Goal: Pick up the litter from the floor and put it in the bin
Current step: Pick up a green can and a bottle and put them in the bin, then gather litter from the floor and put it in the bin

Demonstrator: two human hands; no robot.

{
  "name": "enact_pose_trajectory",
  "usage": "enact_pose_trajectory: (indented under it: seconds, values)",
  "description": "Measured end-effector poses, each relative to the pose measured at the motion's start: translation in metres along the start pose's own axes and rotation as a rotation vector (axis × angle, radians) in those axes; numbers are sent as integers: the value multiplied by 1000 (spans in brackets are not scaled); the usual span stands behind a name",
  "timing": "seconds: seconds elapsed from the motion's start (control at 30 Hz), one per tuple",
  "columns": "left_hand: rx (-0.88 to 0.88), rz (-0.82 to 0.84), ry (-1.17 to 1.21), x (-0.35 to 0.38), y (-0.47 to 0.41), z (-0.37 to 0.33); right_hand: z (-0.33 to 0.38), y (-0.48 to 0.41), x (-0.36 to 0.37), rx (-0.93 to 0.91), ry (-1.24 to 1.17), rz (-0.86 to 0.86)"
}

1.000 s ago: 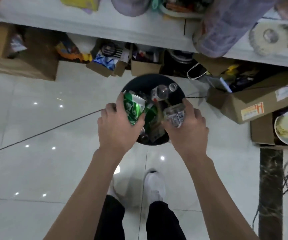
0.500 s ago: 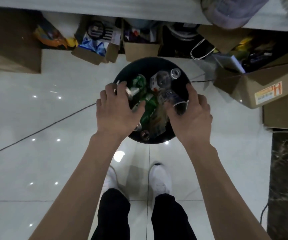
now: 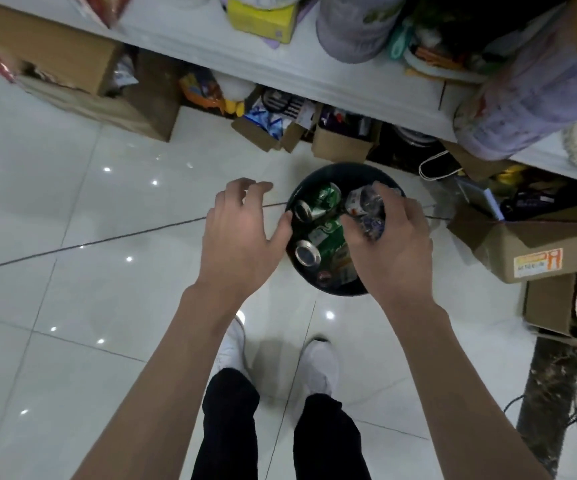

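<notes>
The black round bin (image 3: 317, 176) stands on the white tiled floor in front of my feet. It holds crushed green cans (image 3: 325, 199), one more green can (image 3: 319, 244) and a clear bottle with a red label (image 3: 355, 201). My left hand (image 3: 242, 233) hovers just left of the bin's rim with fingers spread and nothing in it. My right hand (image 3: 392, 244) is over the bin's right half, with its fingers curled on a crumpled clear plastic bottle (image 3: 371, 226) that lies low among the other litter.
A white shelf edge (image 3: 280, 67) loaded with goods runs above the bin. Open cardboard boxes (image 3: 342, 147) sit under it, a larger box (image 3: 529, 251) to the right. A dark pillar (image 3: 550, 393) with cables stands at right. My white shoes (image 3: 318, 365) are below.
My left hand let go of the green can, which now lies in the bin, and drew away to the left, open. My right hand stays over the bin with the bottle.
</notes>
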State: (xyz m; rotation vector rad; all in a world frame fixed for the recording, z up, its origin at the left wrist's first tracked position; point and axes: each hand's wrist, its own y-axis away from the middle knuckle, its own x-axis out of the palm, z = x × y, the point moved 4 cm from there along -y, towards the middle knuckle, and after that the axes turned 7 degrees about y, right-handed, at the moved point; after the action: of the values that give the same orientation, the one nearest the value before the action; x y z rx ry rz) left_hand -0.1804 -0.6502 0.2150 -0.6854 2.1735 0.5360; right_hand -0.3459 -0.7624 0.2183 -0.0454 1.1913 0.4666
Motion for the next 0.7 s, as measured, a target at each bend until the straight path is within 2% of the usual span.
enact_pose_trajectory:
  seconds: [0.17,0.27,0.47,0.7]
  values:
    - [-108,-70,32,-46,36,35,51,23,-1,-170,15,10]
    - [-190,-117,39,-79,60,58,91,43,3,-236,53,111]
    - [-345,-204,40,-149,117,112,185,96,17,-478,173,177]
    - [-522,-350,66,-225,196,191,294,163,54,-696,203,230]
